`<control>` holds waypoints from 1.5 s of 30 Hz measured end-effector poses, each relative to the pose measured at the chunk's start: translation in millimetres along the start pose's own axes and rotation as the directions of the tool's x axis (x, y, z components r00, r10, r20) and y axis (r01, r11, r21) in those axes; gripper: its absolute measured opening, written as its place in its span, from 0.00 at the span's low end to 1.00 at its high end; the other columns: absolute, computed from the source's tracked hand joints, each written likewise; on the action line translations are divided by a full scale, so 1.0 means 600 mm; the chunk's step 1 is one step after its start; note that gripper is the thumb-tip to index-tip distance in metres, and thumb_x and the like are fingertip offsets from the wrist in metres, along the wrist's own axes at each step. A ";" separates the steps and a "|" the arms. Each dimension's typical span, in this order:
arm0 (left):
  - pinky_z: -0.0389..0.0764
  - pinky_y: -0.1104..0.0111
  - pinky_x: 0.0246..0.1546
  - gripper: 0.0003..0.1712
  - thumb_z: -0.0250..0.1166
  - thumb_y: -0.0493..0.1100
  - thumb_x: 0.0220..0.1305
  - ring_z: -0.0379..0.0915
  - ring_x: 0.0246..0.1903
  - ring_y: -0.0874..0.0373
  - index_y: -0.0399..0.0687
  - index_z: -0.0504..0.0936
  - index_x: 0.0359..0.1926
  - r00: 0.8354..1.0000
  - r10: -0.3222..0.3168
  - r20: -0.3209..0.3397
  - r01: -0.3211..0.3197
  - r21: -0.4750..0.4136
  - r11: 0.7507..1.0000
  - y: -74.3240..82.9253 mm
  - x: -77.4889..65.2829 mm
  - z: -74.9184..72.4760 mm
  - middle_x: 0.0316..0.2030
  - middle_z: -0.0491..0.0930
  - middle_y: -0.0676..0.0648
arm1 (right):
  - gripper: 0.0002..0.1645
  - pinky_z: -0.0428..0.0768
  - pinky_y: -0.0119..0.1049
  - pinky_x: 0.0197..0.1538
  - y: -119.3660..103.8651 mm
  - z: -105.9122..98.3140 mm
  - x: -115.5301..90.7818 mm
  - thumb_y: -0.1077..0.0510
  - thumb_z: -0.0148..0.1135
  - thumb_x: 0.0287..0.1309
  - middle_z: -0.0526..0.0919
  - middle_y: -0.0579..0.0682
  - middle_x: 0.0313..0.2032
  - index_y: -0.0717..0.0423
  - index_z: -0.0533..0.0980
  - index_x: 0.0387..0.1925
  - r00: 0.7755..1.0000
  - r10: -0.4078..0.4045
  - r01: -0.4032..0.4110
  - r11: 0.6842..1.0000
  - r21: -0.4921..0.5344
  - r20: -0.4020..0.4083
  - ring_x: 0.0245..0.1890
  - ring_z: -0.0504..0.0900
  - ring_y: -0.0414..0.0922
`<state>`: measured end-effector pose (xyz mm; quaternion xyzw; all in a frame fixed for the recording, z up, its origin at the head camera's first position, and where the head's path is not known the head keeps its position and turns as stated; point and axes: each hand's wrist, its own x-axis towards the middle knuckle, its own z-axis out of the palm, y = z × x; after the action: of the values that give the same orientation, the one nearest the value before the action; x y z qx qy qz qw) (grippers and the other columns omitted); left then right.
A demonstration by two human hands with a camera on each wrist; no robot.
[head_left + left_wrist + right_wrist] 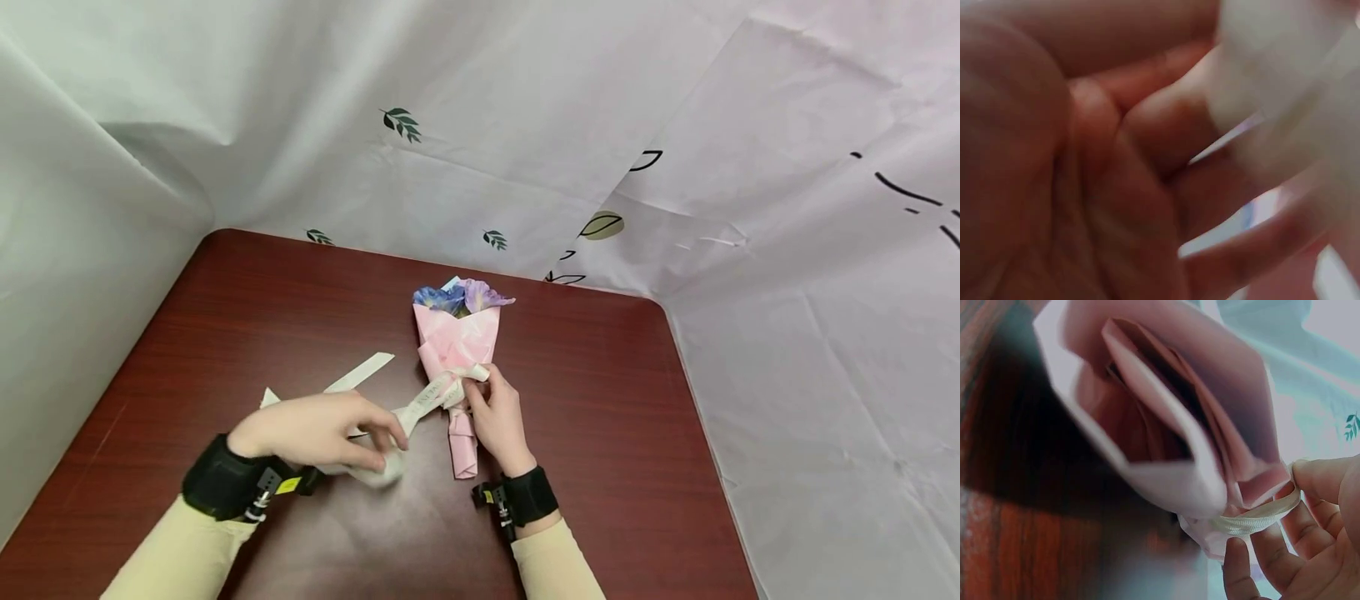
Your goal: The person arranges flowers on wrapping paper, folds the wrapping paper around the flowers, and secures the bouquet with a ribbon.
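Note:
A small bouquet [459,333] lies on the table, wrapped in pink paper, with blue and purple flowers [480,295] at its far end. Round its narrow neck goes a whitish printed ribbon [429,398]. My right hand [497,421] pinches a ribbon loop [1260,515] at the neck, thumb against fingers. The folded lower end of the pink wrapper [1147,419] fills much of the right wrist view. To the left, my left hand [322,429] has its fingers curled round the ribbon, which blurs pale across them in the left wrist view. The thumb's exact contact is unclear.
A loose ribbon tail [360,372] stretches over the dark red table [600,467] behind the left hand. Pale cloth [480,167] with leaf prints hangs behind the table and at both sides. Each wrist wears a black strap [530,494] with a camera.

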<state>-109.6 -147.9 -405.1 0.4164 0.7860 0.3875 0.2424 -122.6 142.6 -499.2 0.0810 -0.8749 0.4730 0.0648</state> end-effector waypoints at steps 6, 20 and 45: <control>0.81 0.62 0.46 0.12 0.68 0.45 0.68 0.81 0.42 0.63 0.54 0.86 0.51 0.968 0.008 -0.251 0.026 0.131 0.991 -0.037 0.063 0.034 0.43 0.85 0.59 | 0.07 0.79 0.32 0.28 -0.005 -0.001 0.000 0.56 0.62 0.71 0.84 0.49 0.26 0.48 0.78 0.48 1.000 -0.010 0.010 1.000 0.020 -0.008 0.24 0.83 0.39; 0.72 0.63 0.37 0.23 0.79 0.45 0.52 0.68 0.40 0.54 0.50 0.88 0.52 0.820 0.036 -0.572 0.220 0.371 0.902 -0.058 0.183 0.078 0.39 0.74 0.51 | 0.11 0.82 0.31 0.35 -0.010 0.009 -0.008 0.50 0.67 0.66 0.89 0.45 0.38 0.48 0.79 0.46 0.999 -0.014 0.014 1.000 0.006 -0.046 0.35 0.88 0.41; 0.73 0.60 0.34 0.13 0.72 0.38 0.56 0.73 0.33 0.55 0.56 0.81 0.20 0.833 0.070 -0.548 0.217 0.442 0.871 -0.055 0.194 0.075 0.24 0.81 0.57 | 0.10 0.75 0.32 0.28 -0.062 0.019 -0.077 0.44 0.72 0.58 0.81 0.41 0.29 0.42 0.82 0.34 0.984 -0.104 0.051 0.943 -0.329 -0.145 0.27 0.79 0.38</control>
<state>-155.6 -43.1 -464.7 0.3036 0.9093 0.2699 -0.0901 -70.3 116.8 -483.5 0.0654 -0.9287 0.3249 0.1661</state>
